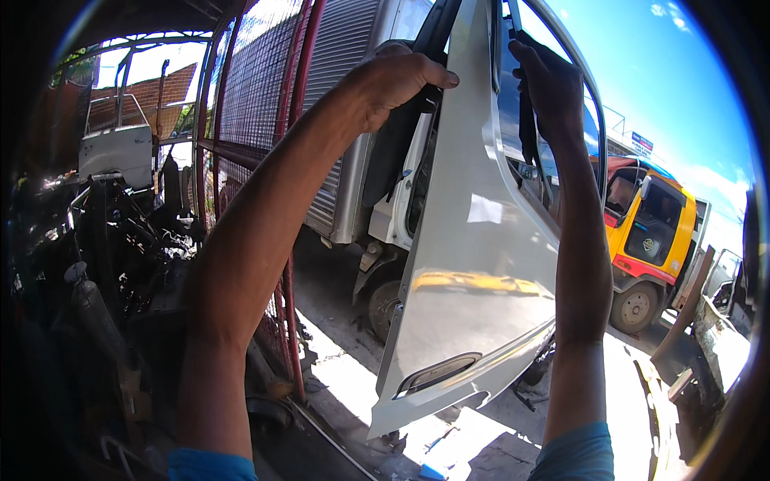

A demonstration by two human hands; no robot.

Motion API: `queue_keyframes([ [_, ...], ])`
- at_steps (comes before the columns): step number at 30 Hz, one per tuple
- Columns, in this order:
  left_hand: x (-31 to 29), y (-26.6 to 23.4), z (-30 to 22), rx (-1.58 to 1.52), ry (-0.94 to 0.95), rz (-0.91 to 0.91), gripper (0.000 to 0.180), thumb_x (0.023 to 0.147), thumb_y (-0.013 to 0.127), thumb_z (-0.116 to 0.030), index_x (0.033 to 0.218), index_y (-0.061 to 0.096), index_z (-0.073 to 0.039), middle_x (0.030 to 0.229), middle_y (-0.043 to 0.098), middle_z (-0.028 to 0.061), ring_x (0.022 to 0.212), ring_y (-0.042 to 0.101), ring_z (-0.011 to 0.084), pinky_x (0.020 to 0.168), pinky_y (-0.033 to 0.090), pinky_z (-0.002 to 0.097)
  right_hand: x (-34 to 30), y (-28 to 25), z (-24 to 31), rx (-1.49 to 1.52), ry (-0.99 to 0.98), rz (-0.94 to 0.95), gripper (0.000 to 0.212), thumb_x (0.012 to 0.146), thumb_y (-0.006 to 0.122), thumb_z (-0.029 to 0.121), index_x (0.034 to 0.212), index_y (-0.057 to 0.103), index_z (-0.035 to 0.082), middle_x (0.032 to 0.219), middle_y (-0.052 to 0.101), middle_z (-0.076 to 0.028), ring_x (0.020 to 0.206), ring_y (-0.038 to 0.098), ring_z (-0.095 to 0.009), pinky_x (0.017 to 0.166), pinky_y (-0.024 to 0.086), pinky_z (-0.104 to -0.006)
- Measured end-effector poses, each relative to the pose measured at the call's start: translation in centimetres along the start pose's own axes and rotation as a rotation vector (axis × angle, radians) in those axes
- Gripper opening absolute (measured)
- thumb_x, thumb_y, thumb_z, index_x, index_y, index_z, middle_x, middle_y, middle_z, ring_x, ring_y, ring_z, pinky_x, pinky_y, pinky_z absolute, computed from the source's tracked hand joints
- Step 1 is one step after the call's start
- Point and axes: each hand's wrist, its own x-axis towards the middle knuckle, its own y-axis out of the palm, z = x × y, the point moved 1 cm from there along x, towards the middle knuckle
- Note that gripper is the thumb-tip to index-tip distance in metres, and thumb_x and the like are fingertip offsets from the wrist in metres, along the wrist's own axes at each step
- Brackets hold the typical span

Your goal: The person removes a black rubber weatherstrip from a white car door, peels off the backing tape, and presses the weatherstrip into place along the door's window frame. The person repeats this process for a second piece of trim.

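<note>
A white truck door (473, 232) stands swung outward before me, with a recessed handle (439, 373) low on its outer skin. High on its near edge, my left hand (407, 80) is closed around the window frame. The thumb lies on the white face; the fingers are hidden behind. At the window opening, my right hand (553, 90) is raised with bent fingers pinching a dark strip (526, 128) that hangs along the glass. Whether the strip is rubber or plastic I cannot tell. Black trim (393, 148) shows behind the left hand.
A red-framed mesh fence (261, 88) rises left of the door. Dark piled scrap parts (120, 232) fill the far left. Behind the door stands a truck with a ribbed metal body (341, 96). A yellow and red truck (654, 220) is parked right, near leaning panels (722, 341).
</note>
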Motion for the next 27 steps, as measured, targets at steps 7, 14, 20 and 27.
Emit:
queue_keyframes([
  [7, -0.4, -0.1, 0.3, -0.078, 0.012, 0.05, 0.074, 0.07, 0.084, -0.045, 0.127, 0.071, -0.001, 0.157, 0.032, 0.0412, 0.153, 0.017, 0.0543, 0.119, 0.012, 0.0683, -0.9, -0.1, 1.7, -0.004, 0.086, -0.009, 0.046, 0.095, 0.069, 0.044, 0.124, 0.076, 0.008, 0.093, 0.079, -0.012, 0.078, 0.074, -0.016, 0.073, 0.057, -0.0316],
  [14, 0.3, 0.1, 0.9, -0.087, 0.086, 0.103, 0.058, 0.076, 0.081, -0.043, 0.116, 0.076, -0.001, 0.154, 0.04, 0.0386, 0.153, 0.021, 0.0527, 0.12, 0.008, 0.067, -0.5, 0.2, 0.9, -0.085, -0.012, -0.053, 0.044, 0.096, 0.069, 0.041, 0.121, 0.076, 0.006, 0.088, 0.077, -0.013, 0.076, 0.073, -0.016, 0.072, 0.057, -0.0303],
  [20, 0.8, 0.1, 1.0, -0.121, 0.051, 0.152, 0.053, 0.079, 0.08, -0.039, 0.112, 0.076, 0.002, 0.149, 0.047, 0.0372, 0.151, 0.027, 0.0512, 0.12, 0.008, 0.0667, -1.1, 0.1, 2.2, 0.111, 0.098, -0.098, 0.042, 0.097, 0.067, 0.038, 0.116, 0.077, 0.001, 0.088, 0.077, -0.013, 0.072, 0.07, -0.016, 0.07, 0.054, -0.0294],
  [27, 0.0, 0.8, 0.4, -0.097, 0.036, 0.03, 0.028, 0.086, 0.078, -0.025, 0.079, 0.074, 0.002, 0.096, 0.069, 0.023, 0.11, 0.064, 0.0332, 0.102, 0.037, 0.0468, -1.5, -1.3, 1.7, 0.172, 0.183, -0.119, 0.044, 0.097, 0.067, 0.038, 0.119, 0.075, 0.001, 0.086, 0.076, -0.013, 0.073, 0.069, -0.015, 0.07, 0.053, -0.0296],
])
